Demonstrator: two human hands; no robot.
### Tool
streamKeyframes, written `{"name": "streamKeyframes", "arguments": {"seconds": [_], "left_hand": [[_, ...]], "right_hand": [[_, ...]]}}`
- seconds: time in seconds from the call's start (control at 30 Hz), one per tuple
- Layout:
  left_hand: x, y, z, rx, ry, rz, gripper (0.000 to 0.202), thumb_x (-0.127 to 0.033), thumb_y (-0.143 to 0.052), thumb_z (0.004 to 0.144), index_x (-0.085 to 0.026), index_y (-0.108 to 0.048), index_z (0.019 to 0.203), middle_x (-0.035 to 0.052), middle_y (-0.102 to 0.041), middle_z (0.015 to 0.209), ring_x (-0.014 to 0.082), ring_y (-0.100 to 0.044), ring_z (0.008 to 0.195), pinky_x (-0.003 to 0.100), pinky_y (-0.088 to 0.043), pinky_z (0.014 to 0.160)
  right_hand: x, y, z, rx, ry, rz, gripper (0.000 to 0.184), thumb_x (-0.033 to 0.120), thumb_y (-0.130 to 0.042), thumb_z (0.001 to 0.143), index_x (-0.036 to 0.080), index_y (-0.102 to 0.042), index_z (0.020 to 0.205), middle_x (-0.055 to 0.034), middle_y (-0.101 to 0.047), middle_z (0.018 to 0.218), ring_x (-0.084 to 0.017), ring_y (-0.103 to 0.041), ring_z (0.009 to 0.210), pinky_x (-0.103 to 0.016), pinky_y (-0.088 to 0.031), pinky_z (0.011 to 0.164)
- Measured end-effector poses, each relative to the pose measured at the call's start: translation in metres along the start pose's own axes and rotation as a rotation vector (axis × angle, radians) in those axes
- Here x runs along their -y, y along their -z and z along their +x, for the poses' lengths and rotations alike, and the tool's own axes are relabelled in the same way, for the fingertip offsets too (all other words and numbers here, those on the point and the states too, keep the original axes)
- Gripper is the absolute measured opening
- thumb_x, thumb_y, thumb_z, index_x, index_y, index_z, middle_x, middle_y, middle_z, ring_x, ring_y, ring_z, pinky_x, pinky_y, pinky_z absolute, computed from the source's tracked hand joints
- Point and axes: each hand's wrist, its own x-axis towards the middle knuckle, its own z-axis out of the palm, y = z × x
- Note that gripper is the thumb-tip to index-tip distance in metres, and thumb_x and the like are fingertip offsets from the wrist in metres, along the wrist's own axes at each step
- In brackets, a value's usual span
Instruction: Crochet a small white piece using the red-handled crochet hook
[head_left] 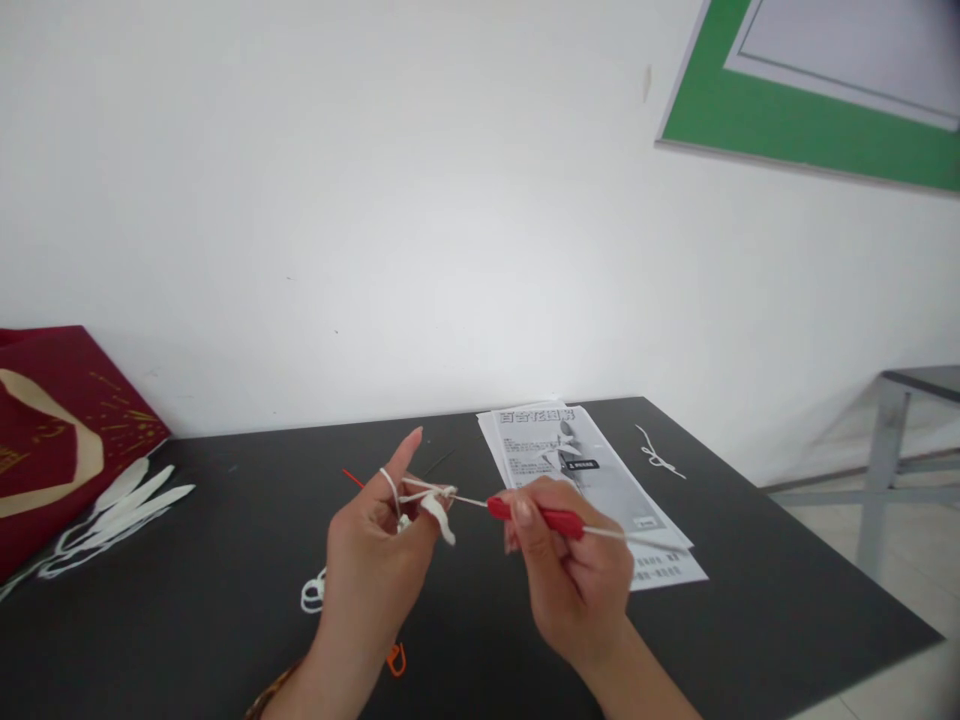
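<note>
My left hand [375, 555] is raised over the dark table [225, 600], index finger pointing up with white yarn [394, 485] looped around it. Its thumb and other fingers pinch a small white crocheted piece [437, 510]. My right hand [574, 580] is closed around a crochet hook with a red handle [536, 515]. The hook's thin metal tip reaches left into the white piece. A strand of yarn runs from the hook area toward the right.
Printed instruction sheets [592, 480] lie behind my right hand. A short white yarn scrap [658, 455] lies at the far right of the table. White crocheted petals [124, 510] and a dark red bag [52, 430] sit at the left. An orange stitch marker [396, 658] lies near my left wrist.
</note>
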Motion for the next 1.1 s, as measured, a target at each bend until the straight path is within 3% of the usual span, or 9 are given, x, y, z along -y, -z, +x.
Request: {"name": "streamKeyframes", "arguments": {"seconds": [0.13,0.23,0.33,0.47,0.67,0.77,0.83,1.0,1.1], "left_hand": [[0.0,0.001,0.002,-0.034,-0.044,0.042,0.068,-0.021,-0.076,0.064,-0.015,-0.058,0.129,-0.0025,-0.068,0.067,0.0127,-0.056,0.058,0.023,-0.045,0.058],[0.0,0.001,0.005,-0.026,0.0,-0.046,0.073,-0.017,-0.078,0.059,-0.013,-0.057,0.129,-0.003,-0.068,0.066,0.0113,-0.055,0.056,0.021,-0.044,0.055],[0.0,0.0,0.007,-0.033,0.055,-0.135,0.079,-0.014,-0.08,0.053,-0.013,-0.057,0.129,-0.004,-0.067,0.063,0.0101,-0.054,0.052,0.019,-0.042,0.05],[-0.001,0.0,0.007,-0.052,0.074,-0.215,0.083,-0.017,-0.084,0.05,-0.015,-0.058,0.128,-0.0041,-0.067,0.061,0.0094,-0.054,0.05,0.019,-0.042,0.048],[-0.006,-0.002,0.004,-0.072,0.111,-0.257,0.081,-0.022,-0.087,0.049,-0.015,-0.061,0.125,-0.0036,-0.066,0.061,0.0094,-0.053,0.05,0.019,-0.039,0.047],[-0.003,-0.003,0.005,-0.084,0.074,-0.239,0.077,-0.021,-0.086,0.052,-0.016,-0.061,0.125,-0.0042,-0.066,0.062,0.0093,-0.052,0.052,0.019,-0.039,0.049],[0.0,-0.003,0.005,-0.093,0.021,-0.19,0.074,-0.019,-0.084,0.055,-0.018,-0.061,0.126,-0.0045,-0.066,0.064,0.009,-0.052,0.053,0.019,-0.039,0.05],[0.004,-0.001,0.006,-0.105,-0.018,-0.13,0.069,-0.018,-0.078,0.062,-0.017,-0.058,0.129,-0.004,-0.064,0.065,0.0098,-0.052,0.054,0.02,-0.04,0.049],[0.004,0.0,0.006,-0.081,-0.03,-0.144,0.071,-0.015,-0.079,0.061,-0.016,-0.057,0.129,-0.0048,-0.062,0.065,0.0095,-0.051,0.055,0.019,-0.041,0.05]], "right_hand": [[0.003,-0.004,-0.003,0.072,0.426,-0.134,0.025,0.006,-0.053,0.082,0.015,-0.058,0.105,-0.0081,-0.068,0.074,-0.018,-0.06,0.061,-0.029,-0.048,0.052],[0.005,-0.005,-0.006,0.128,0.6,-0.274,0.032,0.006,-0.054,0.082,0.01,-0.054,0.114,-0.0097,-0.071,0.07,-0.019,-0.061,0.058,-0.03,-0.049,0.049],[0.005,-0.007,-0.008,0.135,0.608,-0.353,0.036,0.008,-0.054,0.083,0.01,-0.052,0.119,-0.0081,-0.07,0.067,-0.02,-0.063,0.057,-0.03,-0.05,0.049],[0.003,-0.01,-0.009,0.033,0.539,-0.264,0.038,0.005,-0.053,0.082,0.014,-0.053,0.118,-0.0087,-0.071,0.071,-0.02,-0.064,0.059,-0.03,-0.05,0.05],[0.0,-0.014,-0.008,-0.106,0.088,0.046,0.025,0.006,-0.053,0.084,0.022,-0.063,0.1,-0.0037,-0.066,0.072,-0.017,-0.063,0.061,-0.029,-0.049,0.054],[0.0,-0.015,-0.005,-0.132,-0.019,0.113,0.02,0.007,-0.051,0.086,0.022,-0.064,0.093,-0.001,-0.063,0.067,-0.015,-0.062,0.057,-0.027,-0.048,0.053],[0.0,-0.015,-0.005,-0.101,0.043,0.068,0.022,0.006,-0.052,0.085,0.021,-0.063,0.096,-0.0023,-0.065,0.071,-0.016,-0.063,0.06,-0.027,-0.049,0.054],[-0.004,-0.018,-0.009,0.056,0.546,-0.215,0.035,0.005,-0.055,0.082,0.01,-0.056,0.116,-0.0119,-0.07,0.076,-0.02,-0.062,0.065,-0.03,-0.052,0.053],[-0.008,-0.019,-0.009,0.075,0.591,-0.26,0.036,0.005,-0.055,0.082,0.007,-0.055,0.118,-0.0129,-0.071,0.077,-0.021,-0.063,0.067,-0.031,-0.053,0.054]]}}
